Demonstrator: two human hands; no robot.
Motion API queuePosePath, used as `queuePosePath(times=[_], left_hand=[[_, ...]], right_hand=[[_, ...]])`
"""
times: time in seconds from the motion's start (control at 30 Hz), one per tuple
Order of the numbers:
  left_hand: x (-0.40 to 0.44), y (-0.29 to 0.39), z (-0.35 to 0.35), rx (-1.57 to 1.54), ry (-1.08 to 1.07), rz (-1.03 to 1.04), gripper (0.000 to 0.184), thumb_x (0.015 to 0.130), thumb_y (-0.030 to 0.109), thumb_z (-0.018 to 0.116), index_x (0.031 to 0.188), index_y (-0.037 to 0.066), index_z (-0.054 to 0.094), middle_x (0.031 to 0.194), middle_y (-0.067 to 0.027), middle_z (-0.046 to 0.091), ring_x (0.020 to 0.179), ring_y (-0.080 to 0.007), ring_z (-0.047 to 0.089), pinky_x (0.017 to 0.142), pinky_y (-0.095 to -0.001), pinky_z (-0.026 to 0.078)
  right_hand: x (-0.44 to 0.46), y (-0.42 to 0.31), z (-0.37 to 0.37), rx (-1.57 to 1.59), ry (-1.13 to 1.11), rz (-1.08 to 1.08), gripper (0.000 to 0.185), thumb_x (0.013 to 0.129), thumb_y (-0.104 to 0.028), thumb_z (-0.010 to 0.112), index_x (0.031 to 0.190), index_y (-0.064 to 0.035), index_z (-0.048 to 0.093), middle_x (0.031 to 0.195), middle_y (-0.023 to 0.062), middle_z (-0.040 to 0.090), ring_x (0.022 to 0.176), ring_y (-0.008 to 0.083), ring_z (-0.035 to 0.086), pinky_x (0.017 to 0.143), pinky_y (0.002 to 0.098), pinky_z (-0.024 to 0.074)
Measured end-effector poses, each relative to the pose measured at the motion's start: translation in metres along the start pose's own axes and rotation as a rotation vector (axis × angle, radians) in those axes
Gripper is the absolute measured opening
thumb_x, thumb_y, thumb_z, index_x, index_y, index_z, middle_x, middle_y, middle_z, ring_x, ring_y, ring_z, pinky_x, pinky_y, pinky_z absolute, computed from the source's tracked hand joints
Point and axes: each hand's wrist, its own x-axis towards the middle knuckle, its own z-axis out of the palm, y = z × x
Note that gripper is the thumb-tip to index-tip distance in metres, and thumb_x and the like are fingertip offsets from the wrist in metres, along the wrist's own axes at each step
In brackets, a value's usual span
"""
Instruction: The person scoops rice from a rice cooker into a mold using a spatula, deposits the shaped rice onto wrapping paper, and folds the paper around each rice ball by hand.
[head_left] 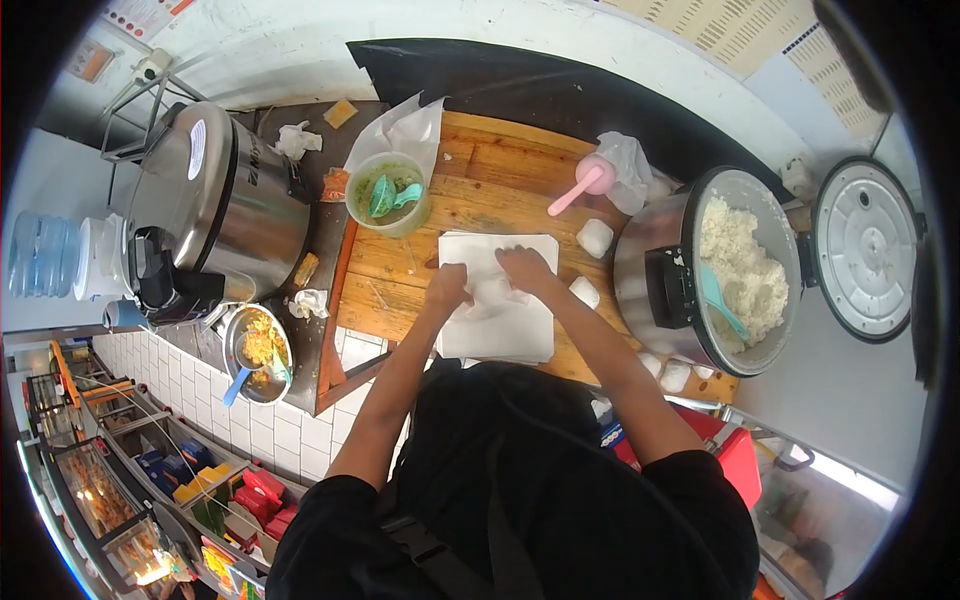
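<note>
A stack of white paper sheets (500,335) lies on the wooden table (480,145). My left hand (447,288) is at the left part of the stack, its fingers curled at a whitish bundle (490,295) on the top sheet. On the bundle's upper right side is my right hand (525,268), fingers bent down against the paper. Whether either hand pinches the bundle or the paper is too small to tell. Several white wrapped packets (594,238) lie right of the stack, beside the pink scoop (585,182).
An open rice cooker (640,285) with white rice and a turquoise spoon stands at right. Behind the stack at left is a tub (390,222) with green contents. A closed cooker (260,210) and a bowl of yellow food (262,345) are farther left.
</note>
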Motion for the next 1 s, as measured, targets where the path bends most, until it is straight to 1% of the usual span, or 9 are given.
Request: queuePosePath(times=[0.07,0.13,0.23,0.4,0.43,0.57,0.8,0.87,1.0], left_hand=[[0.009,-0.006,0.002,0.01,0.039,0.076,0.039,0.049,0.017,0.088,0.075,0.003,0.063,0.084,-0.0188,0.066,0.083,-0.0378,0.063,0.074,-0.0442,0.052],[0.013,-0.019,0.014,0.021,0.084,0.151,0.044,0.045,0.018,0.09,0.076,0.003,0.063,0.084,-0.0177,0.066,0.083,-0.0372,0.063,0.074,-0.0431,0.052],[0.013,-0.033,0.031,0.076,-0.129,0.153,0.037,0.052,0.016,0.087,0.078,0.003,0.063,0.083,-0.016,0.064,0.083,-0.0359,0.063,0.074,-0.0434,0.052],[-0.047,-0.012,0.047,-0.12,0.158,0.225,0.02,0.083,0.017,0.063,0.095,0.001,0.064,0.093,-0.0169,0.061,0.082,-0.0364,0.062,0.073,-0.0458,0.051],[-0.058,-0.007,0.047,0.084,0.131,0.267,0.033,0.087,0.017,0.055,0.113,-0.004,0.059,0.098,-0.0181,0.059,0.09,-0.0365,0.059,0.077,-0.0449,0.05],[-0.087,0.014,0.042,0.294,0.187,0.268,0.048,0.088,0.016,0.055,0.129,-0.008,0.05,0.102,-0.0198,0.057,0.099,-0.0335,0.051,0.086,-0.0397,0.048],[-0.027,0.0,0.019,0.298,-0.041,0.222,0.034,0.079,0.022,0.068,0.107,0.003,0.068,0.101,-0.0165,0.059,0.095,-0.035,0.054,0.08,-0.0417,0.051],[-0.005,0.009,0.005,0.344,-0.105,0.156,0.026,0.067,0.012,0.078,0.091,0.006,0.071,0.098,-0.0155,0.061,0.092,-0.0388,0.056,0.078,-0.0436,0.051],[0.007,0.015,-0.003,0.099,0.023,0.203,0.038,0.055,0.004,0.083,0.089,0.004,0.065,0.094,-0.0148,0.061,0.093,-0.0391,0.056,0.08,-0.0444,0.051]], right_hand=[[-0.003,0.001,-0.008,-0.017,0.186,-0.062,0.019,0.075,-0.016,0.07,0.089,-0.0051,0.064,0.09,0.0186,0.066,0.087,0.0314,0.065,0.074,0.0452,0.0535],[-0.004,0.004,-0.01,0.082,-0.053,0.047,0.015,0.072,-0.011,0.071,0.082,-0.0023,0.065,0.087,0.0184,0.065,0.086,0.0341,0.065,0.077,0.0432,0.0532],[-0.014,0.007,0.021,0.156,0.127,0.052,0.012,0.073,-0.007,0.068,0.083,-0.0009,0.065,0.085,0.0169,0.063,0.083,0.036,0.063,0.076,0.0421,0.0527],[-0.069,-0.005,0.029,0.588,0.223,0.063,0.018,0.074,-0.005,0.063,0.092,-0.0033,0.064,0.09,0.0138,0.061,0.087,0.0347,0.06,0.078,0.042,0.0503],[-0.079,-0.009,0.018,0.679,0.276,0.017,0.021,0.074,-0.005,0.062,0.095,-0.0041,0.063,0.092,0.0127,0.061,0.089,0.0341,0.059,0.079,0.0423,0.0491],[-0.086,-0.01,0.002,0.411,0.26,-0.058,0.023,0.077,-0.005,0.062,0.099,-0.006,0.062,0.095,0.0111,0.059,0.096,0.0322,0.057,0.082,0.0422,0.0472],[-0.023,-0.011,0.009,-0.088,0.094,-0.15,0.008,0.077,-0.014,0.063,0.072,-0.0085,0.067,0.087,0.0092,0.063,0.091,0.027,0.061,0.076,0.0398,0.052],[-0.007,-0.024,0.043,-0.132,0.126,0.008,0.008,0.078,-0.011,0.062,0.072,-0.0081,0.067,0.087,0.0116,0.062,0.084,0.0269,0.065,0.069,0.0392,0.0545],[-0.042,-0.051,0.06,0.07,0.335,0.329,0.01,0.079,-0.009,0.06,0.086,-0.0043,0.067,0.082,0.0144,0.061,0.083,0.0302,0.066,0.071,0.0419,0.0547]])
